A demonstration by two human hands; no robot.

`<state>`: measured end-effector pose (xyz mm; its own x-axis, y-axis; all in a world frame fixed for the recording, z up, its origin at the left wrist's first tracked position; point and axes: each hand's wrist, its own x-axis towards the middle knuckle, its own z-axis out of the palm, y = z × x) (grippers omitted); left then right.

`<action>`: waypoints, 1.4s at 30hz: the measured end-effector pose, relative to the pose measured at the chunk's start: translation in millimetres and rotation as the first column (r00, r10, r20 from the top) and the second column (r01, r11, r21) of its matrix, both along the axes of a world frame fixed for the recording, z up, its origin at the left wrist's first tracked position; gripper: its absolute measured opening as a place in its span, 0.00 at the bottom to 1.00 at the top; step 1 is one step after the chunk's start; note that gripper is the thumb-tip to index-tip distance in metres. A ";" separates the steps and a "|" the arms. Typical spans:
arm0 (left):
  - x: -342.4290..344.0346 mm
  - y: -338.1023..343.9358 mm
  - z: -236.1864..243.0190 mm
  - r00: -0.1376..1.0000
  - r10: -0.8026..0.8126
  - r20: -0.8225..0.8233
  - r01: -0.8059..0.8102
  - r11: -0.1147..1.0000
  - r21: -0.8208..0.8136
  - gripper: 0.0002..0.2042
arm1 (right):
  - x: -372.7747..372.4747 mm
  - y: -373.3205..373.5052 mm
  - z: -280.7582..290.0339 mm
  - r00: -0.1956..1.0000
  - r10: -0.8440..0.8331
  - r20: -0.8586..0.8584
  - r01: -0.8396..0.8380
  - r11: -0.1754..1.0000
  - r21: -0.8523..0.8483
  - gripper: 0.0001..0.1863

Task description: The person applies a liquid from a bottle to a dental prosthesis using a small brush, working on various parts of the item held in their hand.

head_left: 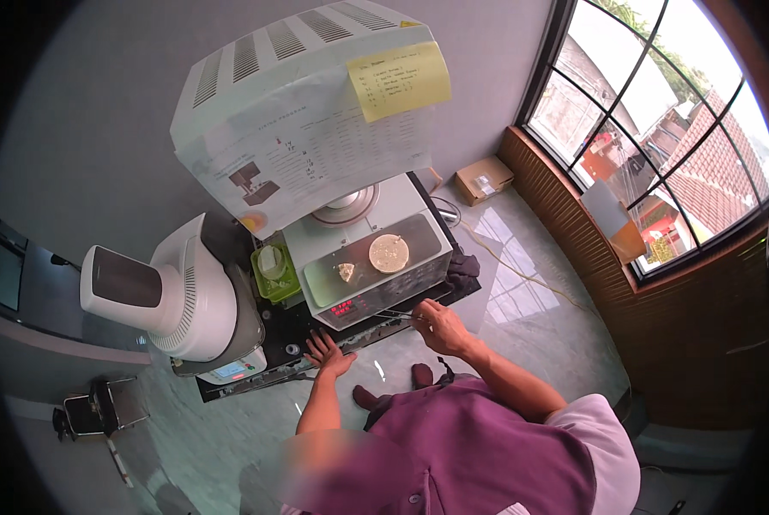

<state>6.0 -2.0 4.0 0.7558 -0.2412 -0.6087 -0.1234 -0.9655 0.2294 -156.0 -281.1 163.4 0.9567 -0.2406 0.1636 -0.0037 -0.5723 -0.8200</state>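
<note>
Metal tweezers point toward nine o'clock from the right hand, whose fingers are clamped on them at the view's five o'clock, before a white machine. On its grey ledge sits a round pale disc, a small piece at its eight o'clock. At seven o'clock, the left hand spreads its fingers apart by the black table's edge.

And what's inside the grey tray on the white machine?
There's a round pale disc, with a smaller pale chunk to its left. The bits of tray right under them are covered, so I can't see there.
</note>
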 end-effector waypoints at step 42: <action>9.1 4.4 -6.2 0.999 -0.038 -0.012 0.039 0.995 0.095 0.71 | -31.4 -23.6 -149.9 0.708 -0.233 -0.666 0.264 0.963 -0.055 0.21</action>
